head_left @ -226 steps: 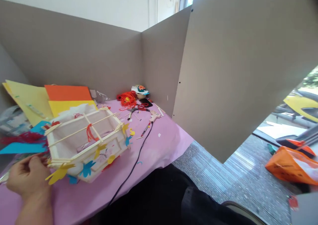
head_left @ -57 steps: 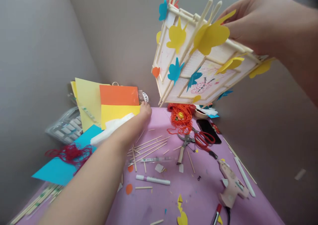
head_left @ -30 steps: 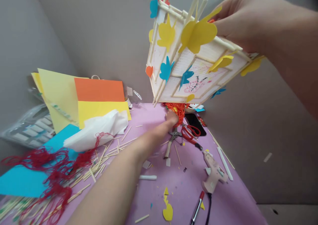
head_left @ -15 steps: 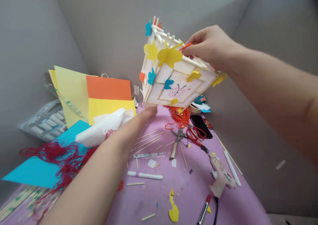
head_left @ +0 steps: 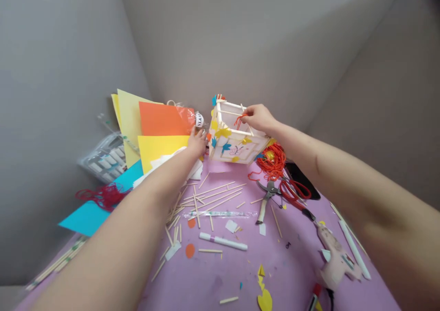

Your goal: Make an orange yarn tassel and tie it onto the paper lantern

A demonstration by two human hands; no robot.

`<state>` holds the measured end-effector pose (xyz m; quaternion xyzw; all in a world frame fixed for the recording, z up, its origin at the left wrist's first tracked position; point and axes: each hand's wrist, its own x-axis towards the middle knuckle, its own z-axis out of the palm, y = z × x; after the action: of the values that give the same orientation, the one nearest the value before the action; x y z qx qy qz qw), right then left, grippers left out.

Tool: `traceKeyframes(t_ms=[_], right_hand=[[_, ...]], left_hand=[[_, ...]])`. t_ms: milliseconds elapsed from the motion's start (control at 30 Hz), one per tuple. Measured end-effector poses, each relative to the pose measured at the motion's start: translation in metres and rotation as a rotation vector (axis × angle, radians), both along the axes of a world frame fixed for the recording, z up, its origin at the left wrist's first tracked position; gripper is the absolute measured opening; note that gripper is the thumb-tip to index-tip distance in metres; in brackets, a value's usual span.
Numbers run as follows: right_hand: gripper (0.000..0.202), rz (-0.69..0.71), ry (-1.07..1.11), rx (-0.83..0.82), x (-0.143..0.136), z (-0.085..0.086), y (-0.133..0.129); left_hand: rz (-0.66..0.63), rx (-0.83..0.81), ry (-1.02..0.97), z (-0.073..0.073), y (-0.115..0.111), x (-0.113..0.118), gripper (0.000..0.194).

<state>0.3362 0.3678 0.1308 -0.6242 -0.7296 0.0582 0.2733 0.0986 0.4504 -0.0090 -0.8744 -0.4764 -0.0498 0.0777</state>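
Note:
My right hand (head_left: 258, 117) pinches a loop of orange yarn (head_left: 239, 120) at the open top of a box-shaped paper lantern (head_left: 247, 153). The lantern has thin wooden sticks for edges, white walls, a pink drawing and blue, yellow and orange cutouts. It hangs tilted over the back of the table, so whether its base touches is unclear. Left of it, my left hand (head_left: 198, 142) reaches out with fingers extended toward a clear plastic bag (head_left: 187, 114) with a white label. Its fingertips are at the bag's lower edge; nothing shows in its grasp.
Coloured paper sheets (head_left: 161, 118) stand at back left. An orange yarn heap (head_left: 273, 162), pliers (head_left: 268, 196), red-handled scissors (head_left: 295, 189) and a glue gun (head_left: 335, 260) lie on the right. Loose sticks (head_left: 213, 196) and a white marker (head_left: 223, 241) lie centrally.
The lantern has come down and back from its raised position, with my right hand above it. My left hand has left its underside and moved left toward the plastic bag. The view has shifted.

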Motion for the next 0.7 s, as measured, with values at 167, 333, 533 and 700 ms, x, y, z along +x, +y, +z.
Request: traceKeyframes(t_ms=[167, 333, 533, 700], right_hand=[[0.019, -0.020, -0.099, -0.010, -0.011, -0.020, 0.012], [0.018, -0.072, -0.205, -0.107, -0.022, -0.016, 0.031], [0.014, -0.103, -0.245, -0.223, -0.026, -0.006, 0.041], [0.019, -0.101, -0.256, -0.296, -0.025, -0.004, 0.037]], left_hand=[[-0.029, 0.065, 0.090, -0.007, 0.003, -0.010, 0.050], [-0.069, 0.091, 0.058, -0.006, 0.004, -0.012, 0.052], [-0.110, 0.072, 0.098, 0.000, -0.002, -0.014, 0.044], [-0.128, 0.057, 0.089, 0.006, -0.009, -0.010, 0.047]])
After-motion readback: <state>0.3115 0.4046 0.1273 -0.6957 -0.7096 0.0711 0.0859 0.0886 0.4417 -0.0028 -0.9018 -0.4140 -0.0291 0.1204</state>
